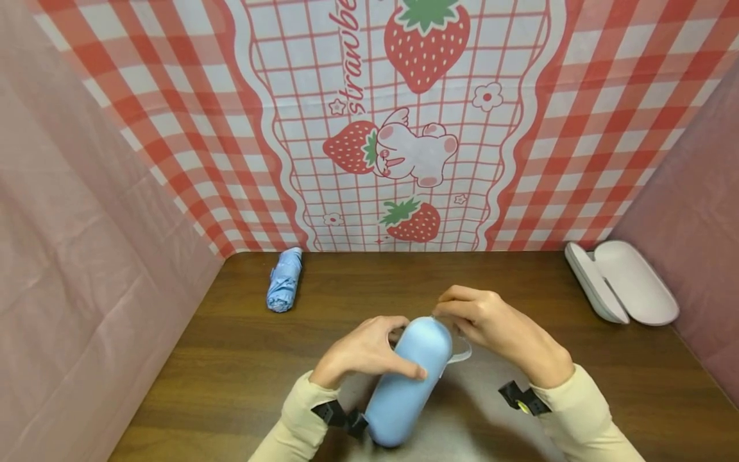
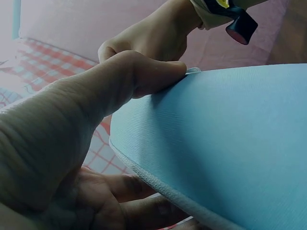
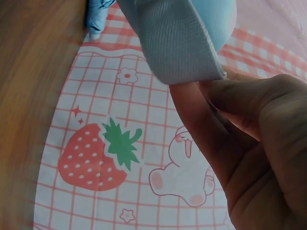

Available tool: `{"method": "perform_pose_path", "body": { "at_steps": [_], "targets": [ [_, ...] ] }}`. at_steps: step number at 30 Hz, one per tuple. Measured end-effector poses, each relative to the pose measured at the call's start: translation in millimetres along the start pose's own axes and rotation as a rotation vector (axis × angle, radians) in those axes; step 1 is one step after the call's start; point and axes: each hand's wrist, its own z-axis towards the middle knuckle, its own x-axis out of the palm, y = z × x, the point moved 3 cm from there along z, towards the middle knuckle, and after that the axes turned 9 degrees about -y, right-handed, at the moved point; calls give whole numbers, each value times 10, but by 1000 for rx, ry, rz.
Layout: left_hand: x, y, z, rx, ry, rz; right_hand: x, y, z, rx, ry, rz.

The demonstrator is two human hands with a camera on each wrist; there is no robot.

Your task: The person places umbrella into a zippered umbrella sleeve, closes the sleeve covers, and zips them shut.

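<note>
A light-blue, rounded zip case stands tilted near the front of the table, a pale seam along its edge. My left hand grips it near the upper end, thumb across the front and fingers behind. At that end, the thumb and index finger of my right hand pinch a small zipper pull, mostly hidden by the fingertips. A pale strap loop sticks out from the case's right side. In the right wrist view this strap hangs close over the fingers of the right hand.
A folded blue umbrella lies at the back left of the wooden table. An opened white hard case rests at the back right. Behind the table hangs a strawberry-print checked cloth, with pink cloth at both sides.
</note>
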Motion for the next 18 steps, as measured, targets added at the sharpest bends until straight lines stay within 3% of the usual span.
{"method": "perform_pose_path", "body": {
  "at_steps": [5,18],
  "targets": [
    [-2,9,14,7,2,-15,3,-12,-42,-17,-57,19],
    [-29,92,45,-23,-45,-122,68,-67,-125,40,-146,-29]
  ]
}}
